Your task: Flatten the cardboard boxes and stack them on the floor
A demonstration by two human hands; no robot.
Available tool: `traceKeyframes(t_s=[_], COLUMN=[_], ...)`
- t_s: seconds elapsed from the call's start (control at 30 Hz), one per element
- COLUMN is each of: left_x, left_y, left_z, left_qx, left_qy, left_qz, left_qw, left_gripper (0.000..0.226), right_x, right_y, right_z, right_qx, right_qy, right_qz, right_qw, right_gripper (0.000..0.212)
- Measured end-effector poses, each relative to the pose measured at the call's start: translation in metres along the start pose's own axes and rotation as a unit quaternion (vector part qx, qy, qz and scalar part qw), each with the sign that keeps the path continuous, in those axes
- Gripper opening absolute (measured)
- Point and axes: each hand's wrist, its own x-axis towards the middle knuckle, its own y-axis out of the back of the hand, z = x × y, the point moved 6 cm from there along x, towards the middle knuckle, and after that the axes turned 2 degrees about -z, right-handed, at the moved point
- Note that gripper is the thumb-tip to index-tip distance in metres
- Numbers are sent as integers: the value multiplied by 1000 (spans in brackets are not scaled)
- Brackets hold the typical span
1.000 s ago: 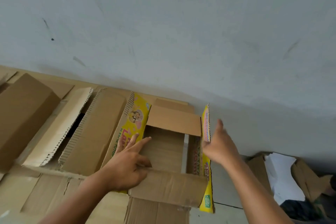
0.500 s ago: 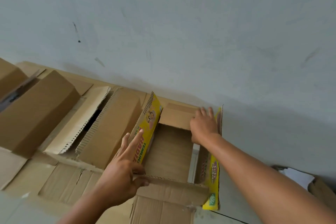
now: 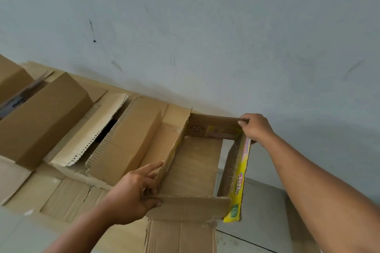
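- Box point(image 3: 191, 207): yellow-printed, top open, straight ahead over flattened cardboard point(image 3: 67, 197) on the floor, near the wall; its long sides run away from the person.
- Left hand point(image 3: 133, 193): grips the near-left corner, thumb on the near wall.
- Right hand point(image 3: 256, 127): pinches the far-right corner.
- Judgement: the hands hold diagonal corners, so skewing along that diagonal should collapse it.

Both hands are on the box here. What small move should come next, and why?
Probably pull the two gripped corners apart so the walls collapse flat. The box stands as an open rectangle with floor showing through it. The left hand grips its near-left corner and the right hand pinches the far-right one, so they hold diagonal corners.
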Motion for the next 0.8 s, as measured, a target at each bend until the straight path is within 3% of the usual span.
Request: traceKeyframes(t_s=[0.13, 0.27, 0.37, 0.47, 0.57, 0.7, 0.8], left_x=[-2, 9, 34, 58, 74, 81, 82], left_y=[8, 17, 34, 46, 54, 59, 63], left_z=[8, 31, 41, 49, 61, 79, 96], left_qx=[-19, -14, -57, -68, -42, -183, -187], left_qy=[-17, -4, 63, 62, 2, -45, -90], left_qz=[-26, -75, -41, -44, -60, -72, -78], left_qw=[999, 997, 996, 995, 997, 979, 975], left_gripper=[21, 109, 125, 122, 88, 48, 71], right_x=[-4, -18, -32, -43, -63, -82, -90], right_y=[14, 45, 74, 105, 131, 137, 132], right_z=[0, -24, -46, -65, -87, -117, -134], right_qx=[69, 89, 109, 156, 222, 308, 334], right_qy=[-30, -37, -41, -48, -30, -21, -33], right_qz=[-15, -19, 6, 46, 95, 112, 133], right_qw=[997, 995, 993, 985, 970, 944, 933], right_gripper=[13, 18, 18, 27, 25, 29, 31])
